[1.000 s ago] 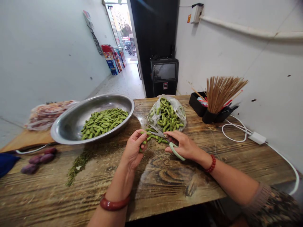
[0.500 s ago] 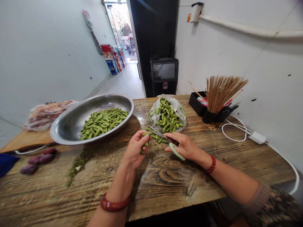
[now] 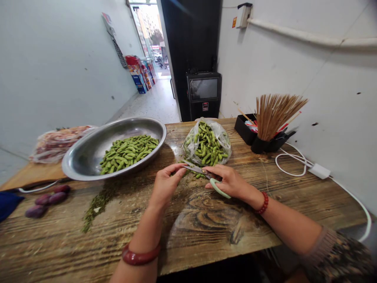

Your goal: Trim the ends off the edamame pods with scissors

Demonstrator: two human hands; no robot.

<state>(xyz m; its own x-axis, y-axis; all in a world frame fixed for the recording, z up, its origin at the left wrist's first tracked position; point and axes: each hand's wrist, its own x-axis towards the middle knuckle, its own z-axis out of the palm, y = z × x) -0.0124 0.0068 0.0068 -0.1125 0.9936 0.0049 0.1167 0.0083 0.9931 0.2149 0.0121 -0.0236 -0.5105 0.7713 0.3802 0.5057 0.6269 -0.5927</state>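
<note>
My right hand (image 3: 225, 181) has its fingers in the pale green handles of a pair of scissors (image 3: 218, 188), whose metal blades point left, slightly apart. At the blades, my left hand (image 3: 167, 182) is closed in a pinch, its back towards me. The edamame pods that showed in it a moment before are now hidden by the fingers. Just beyond the scissors sits a clear plastic bag (image 3: 225, 141) of edamame pods (image 3: 208, 143), with a few loose ones before it. Left of it, a wide steel basin (image 3: 85, 157) holds a heap of edamame pods (image 3: 128, 153).
Dark trimmings (image 3: 98, 206) and several purple plums or similar fruits (image 3: 50, 198) lie at left on the wooden table (image 3: 123, 220). Behind them is a bagged meat-like bundle (image 3: 59, 143). At right stand skewers (image 3: 273, 118), a black box (image 3: 246, 129) and a white cable (image 3: 300, 161).
My left hand has turned over, so the green pods seen in its fingers are now out of sight. It has shifted slightly left. My right hand and the scissors have barely moved.
</note>
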